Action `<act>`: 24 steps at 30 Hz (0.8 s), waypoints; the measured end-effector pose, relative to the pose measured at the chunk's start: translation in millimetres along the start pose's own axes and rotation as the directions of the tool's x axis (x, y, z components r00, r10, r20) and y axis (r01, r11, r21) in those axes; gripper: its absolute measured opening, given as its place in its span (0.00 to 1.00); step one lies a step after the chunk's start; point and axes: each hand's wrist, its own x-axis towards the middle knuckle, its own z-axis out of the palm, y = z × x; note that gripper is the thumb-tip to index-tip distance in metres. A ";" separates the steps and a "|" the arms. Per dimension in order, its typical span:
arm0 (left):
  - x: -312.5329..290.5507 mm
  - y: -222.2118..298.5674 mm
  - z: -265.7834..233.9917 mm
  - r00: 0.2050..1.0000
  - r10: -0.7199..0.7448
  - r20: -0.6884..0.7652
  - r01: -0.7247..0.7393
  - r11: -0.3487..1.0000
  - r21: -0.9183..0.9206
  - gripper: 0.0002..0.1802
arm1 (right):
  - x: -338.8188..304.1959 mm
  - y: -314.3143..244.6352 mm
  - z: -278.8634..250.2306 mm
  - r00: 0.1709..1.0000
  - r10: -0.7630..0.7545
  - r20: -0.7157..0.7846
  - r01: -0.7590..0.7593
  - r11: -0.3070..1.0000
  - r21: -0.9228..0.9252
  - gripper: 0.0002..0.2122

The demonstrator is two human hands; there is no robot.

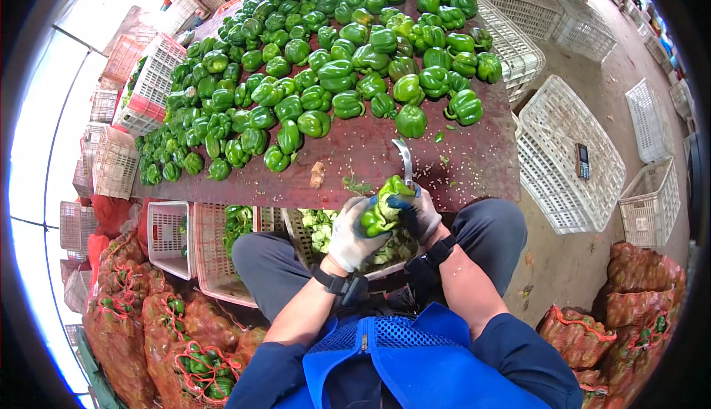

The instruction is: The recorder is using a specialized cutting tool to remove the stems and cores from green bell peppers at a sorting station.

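Hands: both gloved, held together over the person's lap just below the near edge of the desk.
Left hand (354,233): in a pale work glove, fingers wrapped around a green bell pepper (381,213) from the left and underneath; a dark band sits at the wrist.
Right hand (421,215): in a glove with dark fingertips, clenched around the handle of a knife (405,161) and pressed against the pepper's right side.
Knife: curved pale blade points up and away from the person, its tip over the desk's near edge.
Green bell pepper: held between the two hands, above a basket of green trimmings (326,231) that sits between the knees.
Desk (370,150): dark reddish top, scattered with pale seeds and bits near the front.
Pepper pile (326,61): many green bell peppers heaped across the far and left parts of the desk.
White crates (570,153): empty plastic lattice crates stand to the right on the floor; one carries a small dark handset (583,161).
Crates at left (152,83): stacked red and white ones, some with peppers.
Mesh sacks (185,342): red net bags filled with peppers, lower left; more of them at lower right.
Clothing: blue mesh vest, dark trousers.
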 end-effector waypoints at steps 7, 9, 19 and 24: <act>15.0 -10.6 -44.3 0.853 -0.299 0.428 0.518 0.583 -0.626 0.33 | -14.5 -29.2 17.8 0.979 0.104 0.176 -0.126 0.985 0.120 0.13; 18.2 -20.8 -48.2 0.844 -0.238 0.481 0.536 0.425 -0.729 0.37 | -10.1 -30.9 15.9 0.966 0.169 0.195 -0.198 0.970 0.140 0.15; 9.4 -23.0 -24.5 0.903 -0.293 0.315 0.399 0.844 -0.357 0.29 | -7.5 -19.3 12.0 0.966 -0.044 0.253 0.222 0.640 -0.735 0.39; 3.2 -40.0 -16.0 0.868 -0.407 0.285 0.497 0.710 -0.499 0.21 | -11.8 -25.2 19.7 0.963 -0.053 0.265 0.238 0.632 -0.738 0.43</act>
